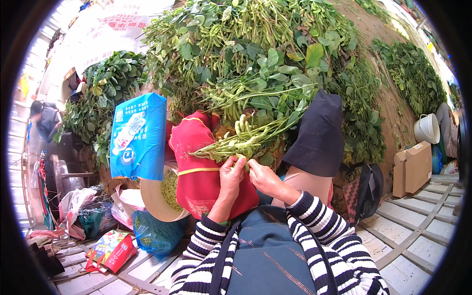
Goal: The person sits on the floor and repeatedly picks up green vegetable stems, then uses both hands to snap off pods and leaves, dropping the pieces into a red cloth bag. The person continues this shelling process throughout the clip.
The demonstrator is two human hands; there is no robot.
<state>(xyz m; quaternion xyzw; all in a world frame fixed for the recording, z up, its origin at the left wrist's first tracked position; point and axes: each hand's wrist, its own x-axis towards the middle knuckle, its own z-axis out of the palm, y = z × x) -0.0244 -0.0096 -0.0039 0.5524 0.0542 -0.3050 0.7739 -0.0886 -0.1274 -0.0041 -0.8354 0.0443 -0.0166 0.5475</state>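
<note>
A cut soybean plant (250,138) with green pods lies across my lap, its bare stem end pointing left and its far end reaching the dark cloth on my right knee. My left hand (230,179) pinches a green pod (243,159) between thumb and forefinger, just below the stems. Close beside it, my right hand (265,180) has its thumb and fingertips closed on the same pod. A red cloth (195,147) with yellow trim covers my left leg. To its left, a pale bucket (151,201) holds many picked pods (171,190).
A large heap of soybean plants (250,33) rises ahead. Left are a blue printed bag (138,136), a blue plastic bag (158,232) and a red carry bag (112,250). Cardboard (413,169), a black bag (368,191) and a white bucket (426,129) stand right. A person (46,118) is far left.
</note>
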